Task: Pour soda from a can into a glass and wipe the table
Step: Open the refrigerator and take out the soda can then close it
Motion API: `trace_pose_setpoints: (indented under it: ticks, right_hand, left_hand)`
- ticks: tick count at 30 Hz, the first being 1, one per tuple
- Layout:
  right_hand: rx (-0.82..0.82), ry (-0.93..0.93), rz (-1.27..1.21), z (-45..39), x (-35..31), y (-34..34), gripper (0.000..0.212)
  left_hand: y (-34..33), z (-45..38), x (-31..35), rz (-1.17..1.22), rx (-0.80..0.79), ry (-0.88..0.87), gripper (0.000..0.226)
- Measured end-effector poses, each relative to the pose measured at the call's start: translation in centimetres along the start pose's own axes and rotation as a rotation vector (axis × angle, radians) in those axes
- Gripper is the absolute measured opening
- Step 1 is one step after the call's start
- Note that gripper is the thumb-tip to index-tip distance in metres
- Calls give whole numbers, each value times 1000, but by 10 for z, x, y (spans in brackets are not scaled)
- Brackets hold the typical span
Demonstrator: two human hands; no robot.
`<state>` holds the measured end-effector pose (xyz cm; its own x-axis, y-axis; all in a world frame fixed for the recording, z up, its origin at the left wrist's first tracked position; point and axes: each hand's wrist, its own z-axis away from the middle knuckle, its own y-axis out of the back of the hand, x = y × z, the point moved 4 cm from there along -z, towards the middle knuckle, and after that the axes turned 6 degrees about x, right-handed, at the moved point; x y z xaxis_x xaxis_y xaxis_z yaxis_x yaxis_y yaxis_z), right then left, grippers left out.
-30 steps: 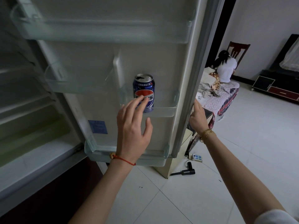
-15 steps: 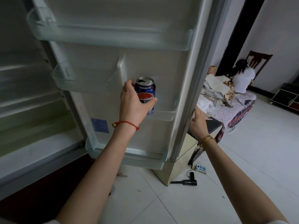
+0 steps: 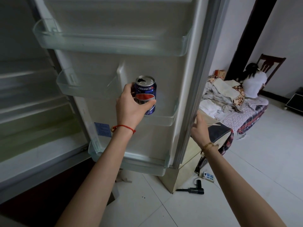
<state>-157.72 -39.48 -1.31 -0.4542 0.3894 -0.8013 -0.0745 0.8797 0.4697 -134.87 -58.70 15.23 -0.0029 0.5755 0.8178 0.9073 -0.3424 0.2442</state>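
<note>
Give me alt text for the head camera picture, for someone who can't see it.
A left hand grips an opened blue soda can on an open fridge door's shelf, while the right hand holds the door's edge. A hair dryer lies on the tiled floor.

The blue can (image 3: 146, 94) stands upright in the clear door shelf (image 3: 165, 118) of the open fridge.

cans: 1 (image 3: 145, 94) | hands: 2 (image 3: 129, 107) (image 3: 199, 128) | door shelves: 4 (image 3: 111, 45) | bracelets: 2 (image 3: 123, 127)
</note>
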Motion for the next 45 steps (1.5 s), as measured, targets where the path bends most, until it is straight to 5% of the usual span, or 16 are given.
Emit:
trace_pose_setpoints:
  ticks: [8,22,32,37,45]
  right_hand:
    - [-6,14,25,15,-10,7,69]
    - [68,182,71,93,-50,37,15]
    - [70,403,38,171,-79,56,10]
    - [101,514,162,209,-90,49,41]
    - [49,665,59,277,-121,26,53]
  left_hand:
    - [26,30,31,132,-19,-30,58]
    - [79,129,39,125,-21,88,63]
    - [121,204,34,107,96,198,65]
    - [147,231,35,92,153,242,64]
    - [200,260,24,93,258,311,68]
